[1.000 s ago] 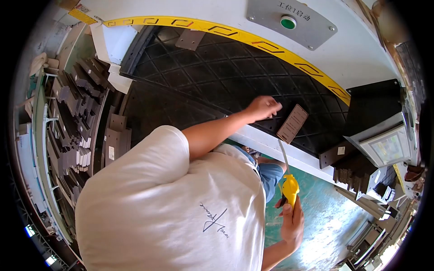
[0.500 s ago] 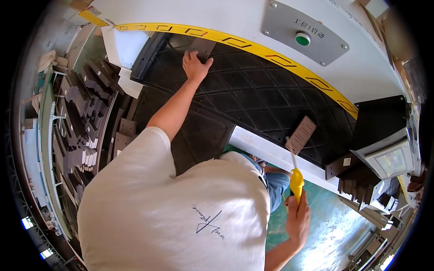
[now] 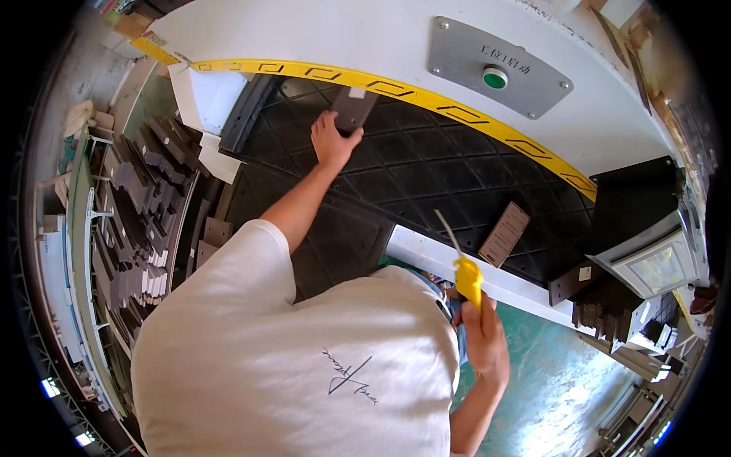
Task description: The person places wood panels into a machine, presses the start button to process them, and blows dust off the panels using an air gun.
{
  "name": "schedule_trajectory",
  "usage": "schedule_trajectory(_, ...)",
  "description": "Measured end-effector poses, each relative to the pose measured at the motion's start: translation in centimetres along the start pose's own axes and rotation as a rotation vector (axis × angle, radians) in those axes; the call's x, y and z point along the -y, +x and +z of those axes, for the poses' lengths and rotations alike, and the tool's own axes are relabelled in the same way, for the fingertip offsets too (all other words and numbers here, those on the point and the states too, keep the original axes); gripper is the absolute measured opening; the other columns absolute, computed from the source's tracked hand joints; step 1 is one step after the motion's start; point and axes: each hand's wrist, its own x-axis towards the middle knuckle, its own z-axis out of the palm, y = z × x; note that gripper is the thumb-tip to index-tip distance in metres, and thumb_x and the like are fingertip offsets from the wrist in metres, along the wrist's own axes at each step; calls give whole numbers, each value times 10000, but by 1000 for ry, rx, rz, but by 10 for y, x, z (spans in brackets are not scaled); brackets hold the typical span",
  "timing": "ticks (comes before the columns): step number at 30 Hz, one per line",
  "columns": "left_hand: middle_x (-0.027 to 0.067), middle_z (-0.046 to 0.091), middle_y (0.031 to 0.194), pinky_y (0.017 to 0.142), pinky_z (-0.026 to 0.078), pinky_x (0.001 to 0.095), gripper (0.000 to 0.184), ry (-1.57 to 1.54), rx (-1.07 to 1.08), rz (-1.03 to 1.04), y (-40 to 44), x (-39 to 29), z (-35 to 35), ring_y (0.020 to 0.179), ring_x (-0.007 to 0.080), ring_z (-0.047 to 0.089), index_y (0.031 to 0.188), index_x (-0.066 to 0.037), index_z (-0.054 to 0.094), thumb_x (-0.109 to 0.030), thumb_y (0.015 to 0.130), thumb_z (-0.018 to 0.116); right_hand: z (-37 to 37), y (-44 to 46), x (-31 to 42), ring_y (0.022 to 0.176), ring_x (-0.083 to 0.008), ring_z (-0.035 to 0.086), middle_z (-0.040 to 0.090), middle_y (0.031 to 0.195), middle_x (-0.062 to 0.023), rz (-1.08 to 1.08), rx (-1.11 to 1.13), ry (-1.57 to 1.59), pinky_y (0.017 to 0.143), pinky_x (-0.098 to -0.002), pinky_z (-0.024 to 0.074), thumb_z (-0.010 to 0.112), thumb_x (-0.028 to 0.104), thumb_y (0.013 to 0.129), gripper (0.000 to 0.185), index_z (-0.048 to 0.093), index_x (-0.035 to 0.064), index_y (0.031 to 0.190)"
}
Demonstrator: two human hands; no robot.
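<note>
My left hand [image 3: 333, 143] is closed on the near end of a flat dark brown plate [image 3: 353, 113], thumb on one side and fingers on the other. The plate has small holes and a pale label at its far end. It is over the black grooved bed [image 3: 426, 160], below the yellow strip. In front of my body, my right hand [image 3: 486, 339] is wrapped around a yellow air blow gun [image 3: 469, 280]. Its thin metal nozzle points up and left, over the edge of the bed. A brown rectangular piece with pale lines [image 3: 504, 234] lies to the right of the nozzle.
A white machine housing with a green button [image 3: 494, 78] rises behind the yellow strip [image 3: 396, 87]. Dark brown plates fill a rack [image 3: 145, 206] on the left. More plates are stacked [image 3: 601, 316] at right, near a tilted screen [image 3: 656, 264]. A white ledge [image 3: 434, 255] edges the bed.
The brown plate has come slightly toward me and right with my left hand, uncovering its pale label. My right hand has brought the blow gun up and left, swinging its nozzle away from the rectangular piece.
</note>
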Motion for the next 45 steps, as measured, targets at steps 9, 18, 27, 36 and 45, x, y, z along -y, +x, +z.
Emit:
schedule_trajectory(9,226,540,1536,1170,396,557,956,-159,220,218,-132,-81,-84,1363,440,525,1508,-62,486,-312,713,955,33,63,21,1027,-528,706,734,1077,-341,-79,203,-299,938,-574,519,515,399,1125,491,582,26,1437)
schedule_trajectory(18,195,495,1602,1203,400,546,963,-211,419,198,-167,-92,-117,1389,436,505,1509,-67,492,-280,702,972,6,87,-35,782,-320,729,729,858,-159,-238,57,-471,724,-432,554,524,369,1136,443,624,4,1367)
schedule_trajectory(27,194,514,1575,1180,434,533,909,-235,401,200,-168,-91,-117,1376,440,510,1479,-51,528,-306,716,953,-15,88,23,871,-405,749,743,936,-226,-5,-168,-317,795,-499,580,487,405,1146,518,616,-28,1400)
schedule_trajectory(36,190,504,1586,1188,426,532,921,-244,419,174,-167,-92,-117,1390,430,499,1483,-56,517,-292,710,960,-9,76,25,741,-210,671,679,809,-111,13,-226,-273,703,-374,531,490,441,1141,497,645,0,1309)
schedule_trajectory(45,199,498,1585,1178,440,531,993,-263,409,190,-163,-96,-119,1379,434,509,1536,-46,465,-242,704,970,-8,53,31,1053,-501,722,770,1129,-262,86,39,-309,884,-551,567,472,432,1141,491,590,98,1481)
